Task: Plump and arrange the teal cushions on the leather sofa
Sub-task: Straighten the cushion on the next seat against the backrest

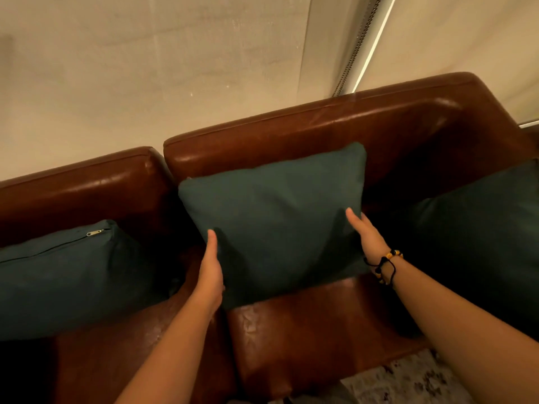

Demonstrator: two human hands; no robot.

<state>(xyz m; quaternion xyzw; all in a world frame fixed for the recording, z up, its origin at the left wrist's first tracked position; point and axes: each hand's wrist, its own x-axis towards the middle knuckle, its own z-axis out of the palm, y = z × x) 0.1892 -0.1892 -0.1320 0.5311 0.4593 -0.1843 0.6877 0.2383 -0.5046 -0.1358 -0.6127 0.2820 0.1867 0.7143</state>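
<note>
A teal cushion (274, 217) stands upright in the middle of the brown leather sofa (306, 129), leaning on the backrest. My left hand (210, 272) lies flat against its left edge, and my right hand (368, 233), with a beaded bracelet at the wrist, lies flat against its right edge. The cushion is pressed between both palms, fingers straight. A second teal cushion (70, 275) with its zip showing lies at the left. A third teal cushion (478, 234) leans in the sofa's right corner, partly cut off by the frame.
A pale wall and a roller blind with a bead chain (354, 51) rise behind the sofa. The seat pads (315, 325) show bare leather in front of the middle cushion. A speckled rug (414, 380) lies at the bottom right.
</note>
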